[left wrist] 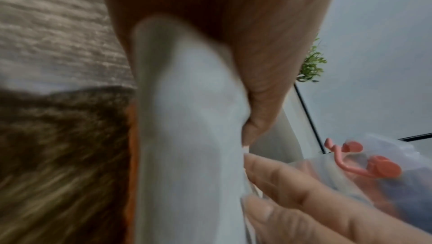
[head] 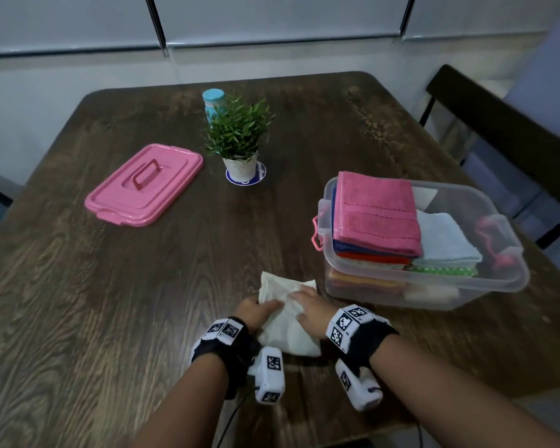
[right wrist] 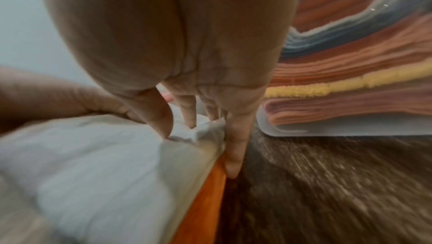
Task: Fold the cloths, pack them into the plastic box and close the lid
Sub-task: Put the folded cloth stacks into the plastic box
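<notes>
- Our left hand [head: 256, 310] pinches the white cloth [head: 286, 318], its grip clamped on the fold; our right hand [head: 311, 310] presses flat, fingers apart.
- The cloth lies on the tabletop [head: 143, 286], just beside the plastic box [head: 511, 253]; the lid [head: 144, 184] sits well apart.
- Risk, we judge: the stacked cloths overtop the rim, so the lid may not close.
- No readable writing.

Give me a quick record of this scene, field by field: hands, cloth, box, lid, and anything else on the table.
left hand: grips white cloth
right hand: presses on the cloth
cloth: on table, partly folded
plastic box: open, stacked with folded cloths, pink towel on top
pink lid: off, lying far left
other: potted plant, teal-capped bottle
</notes>
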Action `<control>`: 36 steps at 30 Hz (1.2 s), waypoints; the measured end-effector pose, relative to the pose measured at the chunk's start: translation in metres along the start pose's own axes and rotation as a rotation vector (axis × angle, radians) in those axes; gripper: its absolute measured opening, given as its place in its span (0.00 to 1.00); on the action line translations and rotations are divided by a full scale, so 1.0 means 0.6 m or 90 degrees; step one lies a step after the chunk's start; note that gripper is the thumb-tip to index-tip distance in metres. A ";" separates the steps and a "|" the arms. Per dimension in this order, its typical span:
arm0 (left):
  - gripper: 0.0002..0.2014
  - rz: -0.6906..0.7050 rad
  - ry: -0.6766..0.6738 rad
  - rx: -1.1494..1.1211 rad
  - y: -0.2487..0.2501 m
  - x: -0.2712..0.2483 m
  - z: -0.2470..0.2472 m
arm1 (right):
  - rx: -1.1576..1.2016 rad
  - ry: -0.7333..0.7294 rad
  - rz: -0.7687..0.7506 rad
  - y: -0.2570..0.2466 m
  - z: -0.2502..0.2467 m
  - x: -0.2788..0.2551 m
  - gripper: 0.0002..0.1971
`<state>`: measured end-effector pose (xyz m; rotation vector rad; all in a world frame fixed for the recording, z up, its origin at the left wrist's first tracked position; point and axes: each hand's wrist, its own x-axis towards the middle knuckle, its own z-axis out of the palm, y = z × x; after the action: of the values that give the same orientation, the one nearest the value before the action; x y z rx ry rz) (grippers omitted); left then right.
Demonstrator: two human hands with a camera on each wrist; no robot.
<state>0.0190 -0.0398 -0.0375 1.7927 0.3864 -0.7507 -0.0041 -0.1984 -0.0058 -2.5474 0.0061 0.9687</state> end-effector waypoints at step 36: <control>0.42 0.423 -0.172 0.359 0.425 -0.076 0.292 | 0.332 0.424 0.238 0.283 -0.396 -0.158 0.27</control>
<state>0.0839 -0.2869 0.1430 2.1155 -0.6406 -0.6338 0.0501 -0.4570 0.1507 -2.2726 0.8301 0.1393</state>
